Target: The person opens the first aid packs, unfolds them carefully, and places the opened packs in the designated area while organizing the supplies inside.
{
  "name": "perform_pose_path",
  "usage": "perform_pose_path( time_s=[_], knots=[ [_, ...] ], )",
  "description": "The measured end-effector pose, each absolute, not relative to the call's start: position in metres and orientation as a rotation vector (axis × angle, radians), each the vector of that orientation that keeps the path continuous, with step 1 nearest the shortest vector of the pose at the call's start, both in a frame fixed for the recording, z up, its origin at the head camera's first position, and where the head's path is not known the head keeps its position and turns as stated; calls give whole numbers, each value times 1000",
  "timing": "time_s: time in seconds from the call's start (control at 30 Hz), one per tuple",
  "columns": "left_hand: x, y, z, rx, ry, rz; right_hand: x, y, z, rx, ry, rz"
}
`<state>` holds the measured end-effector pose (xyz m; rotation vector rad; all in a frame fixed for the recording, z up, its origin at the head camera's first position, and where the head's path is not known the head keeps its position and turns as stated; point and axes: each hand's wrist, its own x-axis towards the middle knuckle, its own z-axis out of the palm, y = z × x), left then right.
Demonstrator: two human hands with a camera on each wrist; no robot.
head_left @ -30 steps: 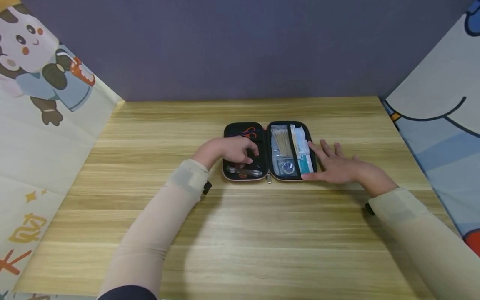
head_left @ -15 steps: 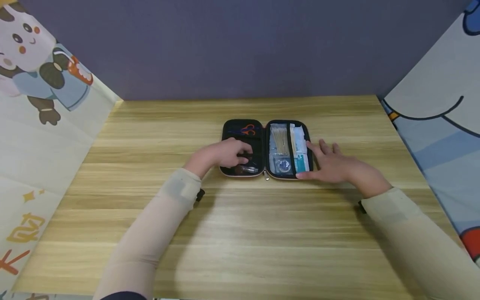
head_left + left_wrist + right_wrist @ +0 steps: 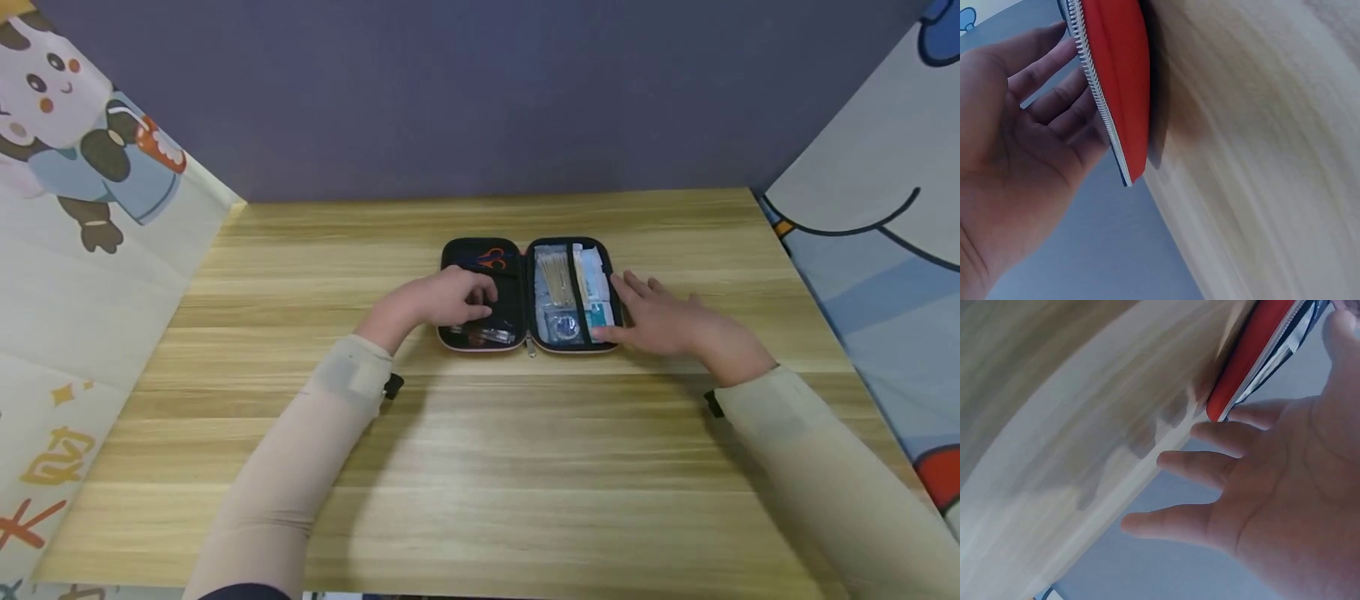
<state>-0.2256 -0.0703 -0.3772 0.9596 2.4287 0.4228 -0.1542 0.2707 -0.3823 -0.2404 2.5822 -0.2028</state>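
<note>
A zippered case point(image 3: 512, 293), black inside and red outside point(image 3: 1124, 75), lies unfolded on the wooden table. Over its left half is my left hand point(image 3: 448, 297), fingers loosely bent, nothing visible between thumb and fingertips. Scissors with orange handles point(image 3: 492, 258) lie behind that hand, and a small clear tube-like item point(image 3: 495, 335) in front of it. The right half carries cotton swabs point(image 3: 556, 279), a bagged round roll point(image 3: 563, 327) and white packets point(image 3: 592, 273). My right hand point(image 3: 660, 322) spreads its fingers along the right edge, thumb at the near corner.
The zip pull point(image 3: 531, 347) hangs at the near side of the hinge. The wooden table point(image 3: 480, 467) stretches around the case to a dark blue-grey panel point(image 3: 480, 100) behind. Printed cloths stand left point(image 3: 45, 317) and right point(image 3: 877, 333).
The case has shifted slightly left in view, along with both hands. The left hand's fingers move a little over the left half; the right hand stays at the right edge.
</note>
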Motion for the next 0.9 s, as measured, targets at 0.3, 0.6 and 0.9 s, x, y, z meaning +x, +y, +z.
perform_pose_path(
  time_s=[0.3,0.6,0.9],
  knots=[
    [-225,-76,-385,953,2454,478,-151,268,-385,-221,2582,-160],
    [-223,-77,-395,941,2439,557,-149,273,-386,-200,2583,-166],
    [-229,-77,-381,990,2496,637,-160,282,-369,-224,2629,-195]
  ],
)
